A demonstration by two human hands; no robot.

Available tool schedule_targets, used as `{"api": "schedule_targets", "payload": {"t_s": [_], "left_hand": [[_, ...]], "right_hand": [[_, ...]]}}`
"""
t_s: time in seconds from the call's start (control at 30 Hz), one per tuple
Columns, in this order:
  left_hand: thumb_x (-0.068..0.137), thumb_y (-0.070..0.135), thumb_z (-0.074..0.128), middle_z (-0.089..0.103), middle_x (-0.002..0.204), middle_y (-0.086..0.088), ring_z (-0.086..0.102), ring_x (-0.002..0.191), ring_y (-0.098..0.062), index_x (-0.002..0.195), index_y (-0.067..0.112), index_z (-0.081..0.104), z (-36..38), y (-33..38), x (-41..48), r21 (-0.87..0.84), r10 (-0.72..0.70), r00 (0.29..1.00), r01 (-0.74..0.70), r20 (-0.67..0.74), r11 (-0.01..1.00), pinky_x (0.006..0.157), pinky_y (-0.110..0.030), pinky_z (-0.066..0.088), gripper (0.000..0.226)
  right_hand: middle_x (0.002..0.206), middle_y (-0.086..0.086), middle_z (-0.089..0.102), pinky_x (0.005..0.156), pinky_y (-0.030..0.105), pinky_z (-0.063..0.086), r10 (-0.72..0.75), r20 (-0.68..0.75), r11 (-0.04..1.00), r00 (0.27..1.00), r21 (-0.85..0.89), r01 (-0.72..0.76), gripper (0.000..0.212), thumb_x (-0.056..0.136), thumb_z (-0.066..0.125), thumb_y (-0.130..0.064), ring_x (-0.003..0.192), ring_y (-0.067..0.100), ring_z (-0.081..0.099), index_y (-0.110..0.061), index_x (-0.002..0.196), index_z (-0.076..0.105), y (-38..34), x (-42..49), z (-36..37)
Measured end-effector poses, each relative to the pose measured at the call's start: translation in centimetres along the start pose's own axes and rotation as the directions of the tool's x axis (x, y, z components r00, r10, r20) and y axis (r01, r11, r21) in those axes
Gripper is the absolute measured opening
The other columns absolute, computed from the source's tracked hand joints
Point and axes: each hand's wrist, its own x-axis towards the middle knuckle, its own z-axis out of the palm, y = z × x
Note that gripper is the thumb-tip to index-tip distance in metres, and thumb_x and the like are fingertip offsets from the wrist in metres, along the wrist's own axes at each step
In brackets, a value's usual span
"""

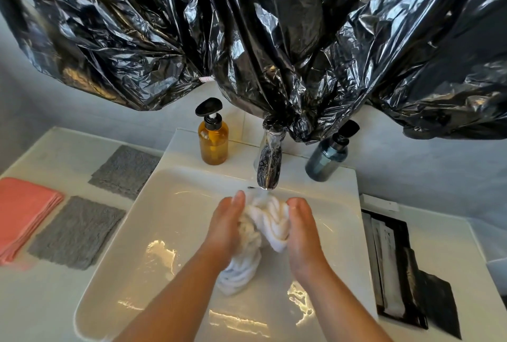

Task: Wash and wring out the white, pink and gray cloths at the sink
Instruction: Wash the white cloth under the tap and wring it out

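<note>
- White twisted terry cloth (270, 221): one.
- Gray fluffy square cloths: two, far gray cloth (126, 170) and near gray cloth (78, 231).
- Pink folded cloth stack (24, 212): one stack; layers too fine to count.
- Pump bottles: two, amber glass bottle (213, 146) and blue-gray bottle (327, 160).
- Chrome faucet (270, 166): one.
- White ceramic sink (170, 218): one.
- Hands: two, left hand (227, 221) and right hand (301, 231).
- Black glossy plastic sheeting (247, 25): number of pieces cannot be told.

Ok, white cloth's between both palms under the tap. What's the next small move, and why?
Probably curl the left hand and right hand round the white cloth and twist it over the sink. Both only press it with straight fingers, and it is bunched into a rope below the tap.
</note>
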Motion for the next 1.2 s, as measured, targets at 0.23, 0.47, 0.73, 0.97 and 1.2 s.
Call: {"api": "schedule_targets", "payload": {"t_s": [0.23,0.47,0.73,0.97,1.2], "left_hand": [[0.074,0.03,0.046,0.053,0.054,0.002,0.046,0.055,-0.015,0.063,0.015,0.054,1.1,-0.4,1.1,0.362,0.26,0.963,-0.217,-0.075,0.906,0.057,-0.034,0.039,0.02],[0.072,0.049,0.056,0.053,0.056,0.015,0.046,0.054,0.002,0.066,0.02,0.058,-1.9,-0.2,1.1,0.502,0.21,0.953,-0.293,0.217,0.814,0.056,-0.018,0.039,0.03],[0.087,0.037,0.062,0.047,0.067,-0.01,0.045,0.065,-0.018,0.071,0.011,0.051,-1.4,0.4,1.4,0.144,0.202,0.958,-0.175,-0.205,0.974,0.066,-0.035,0.039,0.032],[0.102,0.02,0.05,0.051,0.052,0.011,0.045,0.053,-0.009,0.06,0.019,0.049,-0.7,-0.3,1.6,0.43,0.258,0.963,-0.199,-0.084,0.881,0.059,-0.029,0.037,0.043],[0.07,0.073,0.047,0.071,0.094,0.008,0.066,0.089,-0.006,0.102,0.03,0.064,-3.5,-0.6,-0.3,0.64,0.07,0.963,-0.226,0.26,0.734,0.078,-0.025,0.05,0.057]], "right_hand": [[0.075,-0.002,0.058,0.068,0.037,0.045,-0.186,-0.116,0.948,0.976,-0.281,0.147,0.025,0.092,0.046,-0.043,0.073,0.018,0.055,-0.024,0.075,0.052,0.4,0.2,2.9],[0.064,-0.003,0.044,0.055,0.028,0.03,-0.11,0.027,0.943,0.994,-0.311,0.113,0.031,0.096,0.051,-0.006,0.06,0.014,0.038,-0.016,0.068,0.045,-2.1,4.6,2.0],[0.071,-0.007,0.062,0.064,0.024,0.044,-0.012,0.044,0.998,0.999,0.07,0.009,0.01,0.069,0.058,-0.026,0.07,0.012,0.056,-0.019,0.074,0.064,0.3,0.8,1.4],[0.065,-0.007,0.056,0.054,0.027,0.038,-0.151,-0.034,0.918,0.988,-0.376,0.127,0.023,0.093,0.046,-0.024,0.062,0.008,0.053,-0.023,0.07,0.05,0.1,0.9,4.4],[0.062,0.007,0.055,0.062,0.032,0.037,0.05,0.028,0.943,0.998,-0.332,-0.038,0.019,0.077,0.057,-0.018,0.064,0.02,0.046,-0.015,0.059,0.05,-2.6,5.6,3.2]]}}
